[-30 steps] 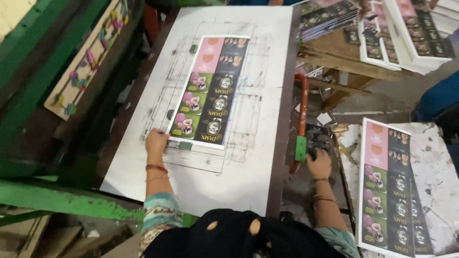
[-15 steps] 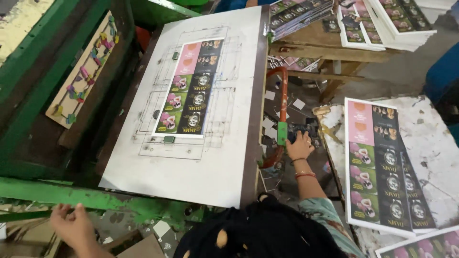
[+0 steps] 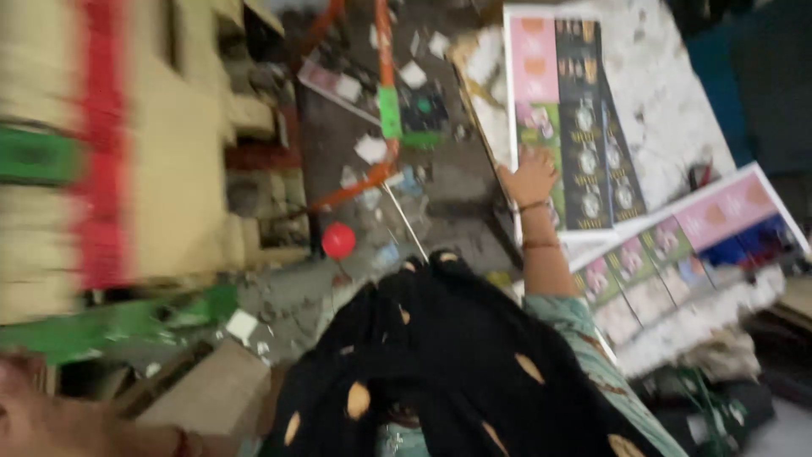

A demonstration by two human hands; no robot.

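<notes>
Frame is motion-blurred, left side worst. Nearest, bottom centre: my black cloth with tan spots [image 3: 440,364] fills the lower middle, teal sleeve [image 3: 584,330] beside it at right.

Bottom left corner: my left hand [image 3: 38,419], just a blurred patch at the frame edge, nothing seen in it; can't tell whether fingers are spread or curled. A brown cardboard piece [image 3: 216,393] lies just right of it.

Centre right: my right hand [image 3: 531,176], bangles at the wrist, lies flat with fingers spread on the lower left part of a printed sheet [image 3: 575,127], pressing rather than clasping. The sheet shows pink, green and black panels with a white border, and sits on top of a white stack on a speckled white table [image 3: 668,93], upper right of frame.

Lower right: another stack of printed sheets [image 3: 694,245], same panel colours, tilted, close to my forearm.

Middle: red round knob [image 3: 338,240], floor littered with paper scraps [image 3: 372,148]. Above it an orange lever with green grip [image 3: 387,110]. Far left: blurred beige, red and green machine [image 3: 101,169].
</notes>
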